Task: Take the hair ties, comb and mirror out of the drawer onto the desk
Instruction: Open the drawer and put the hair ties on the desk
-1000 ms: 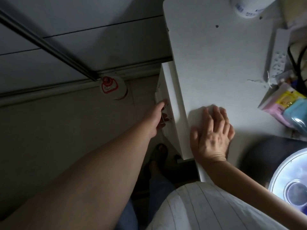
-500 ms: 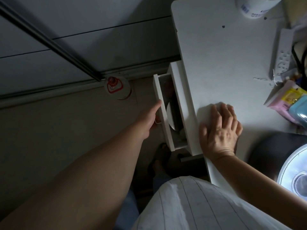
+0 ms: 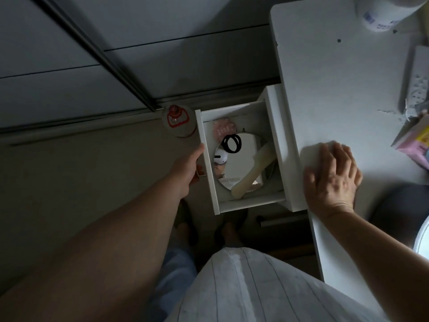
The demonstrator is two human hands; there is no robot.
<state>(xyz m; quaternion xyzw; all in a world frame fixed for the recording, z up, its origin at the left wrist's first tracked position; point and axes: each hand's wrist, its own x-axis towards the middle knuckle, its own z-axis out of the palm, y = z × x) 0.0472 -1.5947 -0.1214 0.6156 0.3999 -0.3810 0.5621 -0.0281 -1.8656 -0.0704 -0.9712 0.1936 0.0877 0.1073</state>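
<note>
The white drawer stands pulled out to the left of the white desk. Inside lies a round mirror. Black hair ties rest on the mirror's upper left part. A cream comb lies diagonally across the mirror's right half. A pink item sits in the drawer's far corner. My left hand grips the handle on the drawer front. My right hand rests flat on the desk edge, fingers slightly spread, holding nothing.
A white power strip, a pink and yellow packet and a white container sit on the desk's far and right side. A clear bottle with a red cap stands on the floor by the drawer's far corner. My feet are below.
My left hand has pulled the drawer from shut to wide open, which uncovered the mirror, hair ties and comb. My right hand has stayed flat on the desk.
</note>
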